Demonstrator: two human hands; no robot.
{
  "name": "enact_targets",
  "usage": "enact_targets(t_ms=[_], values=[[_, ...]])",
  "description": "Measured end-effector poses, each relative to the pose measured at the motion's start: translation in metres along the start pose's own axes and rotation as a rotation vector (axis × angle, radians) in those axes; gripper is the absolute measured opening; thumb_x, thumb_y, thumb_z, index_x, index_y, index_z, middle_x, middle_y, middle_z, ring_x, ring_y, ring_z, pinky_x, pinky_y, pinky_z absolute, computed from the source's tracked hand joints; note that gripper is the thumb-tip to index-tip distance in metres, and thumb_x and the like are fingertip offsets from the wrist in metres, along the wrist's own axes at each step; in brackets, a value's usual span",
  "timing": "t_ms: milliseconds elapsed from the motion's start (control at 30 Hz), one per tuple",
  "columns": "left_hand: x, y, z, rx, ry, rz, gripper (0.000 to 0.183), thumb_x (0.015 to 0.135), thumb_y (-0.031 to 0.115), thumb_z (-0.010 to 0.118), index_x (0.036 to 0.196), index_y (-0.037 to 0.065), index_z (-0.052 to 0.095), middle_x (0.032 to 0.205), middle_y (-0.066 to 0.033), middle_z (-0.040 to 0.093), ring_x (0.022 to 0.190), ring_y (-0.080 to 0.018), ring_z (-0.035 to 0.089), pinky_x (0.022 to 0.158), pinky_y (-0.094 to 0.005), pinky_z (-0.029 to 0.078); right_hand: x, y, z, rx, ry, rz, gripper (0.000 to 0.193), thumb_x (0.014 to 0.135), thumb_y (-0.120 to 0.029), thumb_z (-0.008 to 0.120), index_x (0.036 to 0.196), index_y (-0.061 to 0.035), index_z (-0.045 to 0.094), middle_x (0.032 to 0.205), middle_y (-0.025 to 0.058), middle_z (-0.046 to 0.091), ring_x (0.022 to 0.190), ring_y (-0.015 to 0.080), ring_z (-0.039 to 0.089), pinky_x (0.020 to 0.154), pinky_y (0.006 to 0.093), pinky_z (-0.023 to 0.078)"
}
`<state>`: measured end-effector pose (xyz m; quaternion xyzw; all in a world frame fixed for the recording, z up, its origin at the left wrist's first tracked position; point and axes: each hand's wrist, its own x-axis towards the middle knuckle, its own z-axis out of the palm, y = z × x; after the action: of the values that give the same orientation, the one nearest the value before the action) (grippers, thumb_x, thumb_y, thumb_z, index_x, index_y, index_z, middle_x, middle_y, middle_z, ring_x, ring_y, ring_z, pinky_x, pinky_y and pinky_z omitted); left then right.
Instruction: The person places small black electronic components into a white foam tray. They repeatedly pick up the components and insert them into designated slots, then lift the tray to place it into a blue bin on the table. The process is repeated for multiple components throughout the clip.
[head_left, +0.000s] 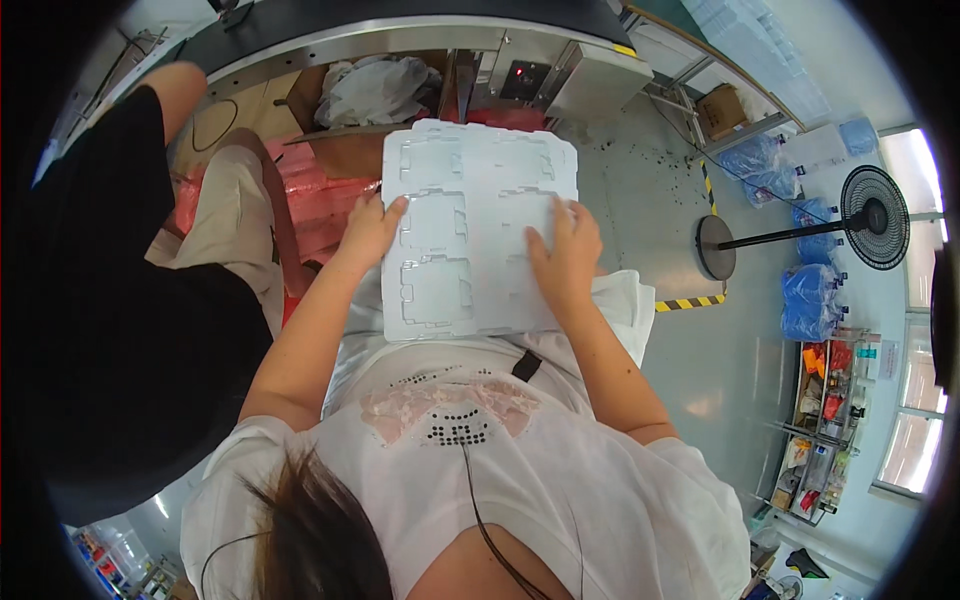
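Observation:
A white moulded plastic tray [483, 240] with rows of shallow recesses rests over my lap, its long sides running away from me. Its left edge is in my left hand [370, 235], thumb on top and the other fingers curled toward the underside. My right hand [568, 258] lies on the tray's right part, fingers apart and stretched over the surface. Whether more trays are stacked beneath it I cannot tell.
A metal-edged conveyor bench [400, 45] spans the far side. Below it stands a cardboard box [365, 150] with clear plastic bags [378, 92]. Another person [130, 330] in black sits close at left. A black fan [875, 217] stands at right, near blue-wrapped water bottles [812, 300].

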<state>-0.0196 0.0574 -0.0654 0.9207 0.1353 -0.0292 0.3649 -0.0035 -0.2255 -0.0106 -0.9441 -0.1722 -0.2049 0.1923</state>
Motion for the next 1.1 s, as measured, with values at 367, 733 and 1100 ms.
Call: enact_targets(t_ms=[367,733,1100], values=[[0.044,-0.008,0.028,-0.424,-0.099,-0.092,0.057,0.092,0.041,0.047,0.125,-0.006,0.047,0.121,-0.0305,0.051,0.115,-0.0407,0.049,0.098,-0.0405,0.037,0.012,0.030,0.001,0.089,-0.675,0.507,0.072,0.089,-0.048,0.049,0.120,0.0150,0.035,0.101,0.0326,0.059,0.096,0.0430,0.060,0.082,0.0478,0.046],[0.045,0.023,-0.026,-0.206,-0.013,0.047,0.044,0.089,0.027,0.053,0.120,-0.004,0.051,0.103,-0.0268,0.060,0.098,-0.0379,0.057,0.087,-0.0418,0.043,0.158,0.034,-0.044,-0.002,-1.097,0.379,0.051,0.089,-0.046,0.053,0.101,0.0032,0.062,0.082,0.0127,0.065,0.072,0.0204,0.063,0.068,0.0325,0.049],[0.280,0.233,-0.116,0.468,0.657,0.152,0.051,0.085,0.050,0.054,0.100,0.003,0.066,0.100,-0.0160,0.059,0.093,-0.0333,0.058,0.069,-0.0483,0.043,0.429,0.018,0.099,-0.479,0.236,0.238,0.041,0.085,-0.037,0.057,0.104,-0.0011,0.064,0.105,0.0190,0.063,0.101,0.0311,0.060,0.090,0.0445,0.044]])
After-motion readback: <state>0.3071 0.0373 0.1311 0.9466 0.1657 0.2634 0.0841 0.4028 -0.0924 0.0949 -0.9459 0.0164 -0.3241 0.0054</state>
